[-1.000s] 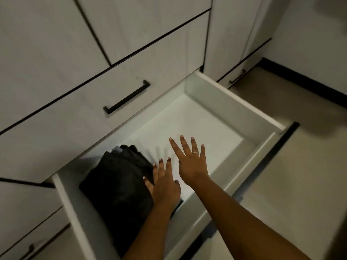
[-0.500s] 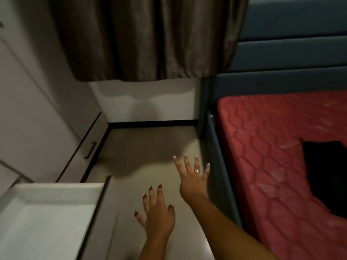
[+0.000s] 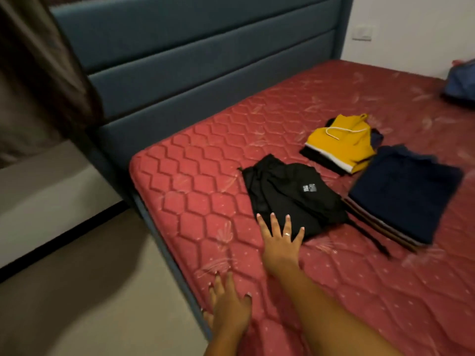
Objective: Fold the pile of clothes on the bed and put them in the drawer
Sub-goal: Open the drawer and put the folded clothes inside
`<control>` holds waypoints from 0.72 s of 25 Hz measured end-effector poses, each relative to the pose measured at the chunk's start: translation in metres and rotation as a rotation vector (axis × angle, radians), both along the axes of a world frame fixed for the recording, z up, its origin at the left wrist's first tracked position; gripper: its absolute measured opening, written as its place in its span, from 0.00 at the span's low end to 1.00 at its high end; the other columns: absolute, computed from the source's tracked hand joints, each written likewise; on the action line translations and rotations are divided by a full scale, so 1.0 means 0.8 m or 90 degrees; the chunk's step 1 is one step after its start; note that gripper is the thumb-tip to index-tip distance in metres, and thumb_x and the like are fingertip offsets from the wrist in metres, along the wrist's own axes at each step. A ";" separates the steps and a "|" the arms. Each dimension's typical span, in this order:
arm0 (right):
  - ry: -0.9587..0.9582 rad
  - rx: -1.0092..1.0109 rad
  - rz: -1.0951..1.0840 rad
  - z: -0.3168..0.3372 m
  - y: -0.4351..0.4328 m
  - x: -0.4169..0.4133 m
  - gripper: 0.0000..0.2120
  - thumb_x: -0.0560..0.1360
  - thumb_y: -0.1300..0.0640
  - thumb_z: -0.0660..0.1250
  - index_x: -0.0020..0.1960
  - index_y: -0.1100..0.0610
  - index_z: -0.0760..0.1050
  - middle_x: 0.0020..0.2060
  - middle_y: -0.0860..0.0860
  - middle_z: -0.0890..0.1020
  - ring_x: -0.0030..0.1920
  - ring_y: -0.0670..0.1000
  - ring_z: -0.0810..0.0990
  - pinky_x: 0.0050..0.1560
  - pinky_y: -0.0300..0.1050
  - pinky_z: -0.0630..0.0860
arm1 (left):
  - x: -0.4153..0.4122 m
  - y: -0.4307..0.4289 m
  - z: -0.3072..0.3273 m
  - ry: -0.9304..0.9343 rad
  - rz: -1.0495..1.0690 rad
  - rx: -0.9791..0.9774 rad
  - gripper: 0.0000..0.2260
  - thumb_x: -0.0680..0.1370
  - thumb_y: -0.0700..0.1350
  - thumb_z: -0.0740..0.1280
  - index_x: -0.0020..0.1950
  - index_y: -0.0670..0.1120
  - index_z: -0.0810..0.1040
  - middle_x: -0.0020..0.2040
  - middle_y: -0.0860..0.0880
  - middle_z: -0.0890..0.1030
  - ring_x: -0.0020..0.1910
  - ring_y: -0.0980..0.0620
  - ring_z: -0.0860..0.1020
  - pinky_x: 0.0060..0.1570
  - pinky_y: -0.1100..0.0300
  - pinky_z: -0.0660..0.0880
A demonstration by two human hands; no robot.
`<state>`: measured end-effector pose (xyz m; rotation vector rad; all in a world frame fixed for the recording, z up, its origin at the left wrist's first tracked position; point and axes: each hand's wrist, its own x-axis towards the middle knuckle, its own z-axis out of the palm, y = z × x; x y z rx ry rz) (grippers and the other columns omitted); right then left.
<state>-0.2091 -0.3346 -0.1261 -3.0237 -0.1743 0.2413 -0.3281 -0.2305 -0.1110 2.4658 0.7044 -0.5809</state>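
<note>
On the red quilted mattress (image 3: pixel 195 191) lie three folded stacks. A black garment (image 3: pixel 290 196) with a small white label lies nearest. Behind it sits a yellow garment (image 3: pixel 341 145) with a white drawstring on top of dark pieces. To the right is a stack topped by a navy garment (image 3: pixel 403 191). My right hand (image 3: pixel 281 240) hovers with fingers spread straight, fingertips at the black garment's near edge. My left hand (image 3: pixel 228 307) is lower, over the mattress edge, fingers straight, holding nothing. The drawer is out of view.
A blue padded headboard (image 3: pixel 205 55) stands behind the bed. A brown curtain (image 3: pixel 38 73) hangs at the left above beige floor (image 3: pixel 90 291). A blue bag (image 3: pixel 460 83) lies at the mattress's far right. A wall socket (image 3: pixel 362 33) is above it.
My view has swung right from the open drawer holding a dark folded garment, past the floor, to the bed. Both empty hands moved along and now reach over the mattress.
</note>
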 end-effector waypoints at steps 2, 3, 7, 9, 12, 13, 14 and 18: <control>0.044 -0.013 -0.030 -0.028 -0.036 0.025 0.46 0.75 0.60 0.60 0.71 0.42 0.25 0.78 0.50 0.38 0.76 0.63 0.35 0.68 0.73 0.39 | 0.026 -0.021 -0.026 0.010 -0.019 -0.031 0.33 0.80 0.56 0.59 0.78 0.57 0.42 0.79 0.50 0.40 0.78 0.46 0.46 0.72 0.40 0.52; 0.061 -0.030 -0.039 -0.043 -0.050 0.040 0.47 0.75 0.60 0.62 0.73 0.42 0.27 0.78 0.50 0.38 0.76 0.63 0.35 0.69 0.73 0.40 | 0.041 -0.029 -0.040 0.006 -0.022 -0.045 0.33 0.80 0.55 0.59 0.78 0.58 0.42 0.79 0.50 0.40 0.78 0.45 0.46 0.72 0.41 0.52; 0.135 -0.096 -0.029 -0.090 -0.080 0.095 0.48 0.76 0.55 0.66 0.75 0.41 0.30 0.78 0.51 0.40 0.76 0.63 0.38 0.69 0.73 0.44 | 0.091 -0.035 -0.081 -0.014 0.013 -0.120 0.34 0.79 0.50 0.64 0.78 0.57 0.47 0.79 0.48 0.44 0.77 0.43 0.50 0.74 0.51 0.53; 0.156 -0.132 -0.017 -0.108 -0.086 0.116 0.45 0.77 0.52 0.65 0.75 0.41 0.31 0.78 0.51 0.42 0.77 0.63 0.41 0.69 0.73 0.44 | 0.105 -0.032 -0.098 -0.010 0.035 -0.158 0.33 0.78 0.47 0.65 0.78 0.55 0.51 0.79 0.46 0.48 0.77 0.42 0.53 0.73 0.52 0.55; 0.182 -0.128 -0.036 -0.121 -0.088 0.142 0.46 0.76 0.54 0.66 0.75 0.39 0.32 0.78 0.51 0.41 0.77 0.63 0.44 0.69 0.73 0.45 | 0.130 -0.027 -0.117 -0.034 0.078 -0.242 0.31 0.76 0.41 0.68 0.76 0.50 0.58 0.75 0.45 0.61 0.72 0.46 0.64 0.69 0.57 0.62; 0.193 -0.126 -0.034 -0.124 -0.088 0.149 0.46 0.77 0.56 0.65 0.75 0.38 0.32 0.78 0.51 0.42 0.77 0.63 0.46 0.69 0.72 0.46 | 0.141 -0.029 -0.123 -0.028 0.105 -0.284 0.31 0.75 0.42 0.68 0.76 0.48 0.60 0.73 0.46 0.65 0.69 0.48 0.67 0.66 0.60 0.64; 0.195 -0.121 -0.029 -0.126 -0.089 0.154 0.44 0.78 0.57 0.64 0.75 0.37 0.33 0.78 0.51 0.43 0.76 0.63 0.47 0.69 0.72 0.49 | 0.154 -0.033 -0.127 -0.019 0.132 -0.324 0.31 0.73 0.43 0.68 0.75 0.47 0.61 0.70 0.48 0.68 0.66 0.51 0.69 0.62 0.62 0.65; 0.179 -0.078 -0.037 -0.123 -0.087 0.177 0.30 0.81 0.57 0.55 0.76 0.37 0.48 0.76 0.52 0.58 0.73 0.63 0.60 0.68 0.66 0.57 | 0.183 -0.055 -0.141 -0.017 0.239 -0.440 0.25 0.78 0.37 0.64 0.73 0.48 0.62 0.67 0.44 0.73 0.62 0.46 0.73 0.62 0.52 0.69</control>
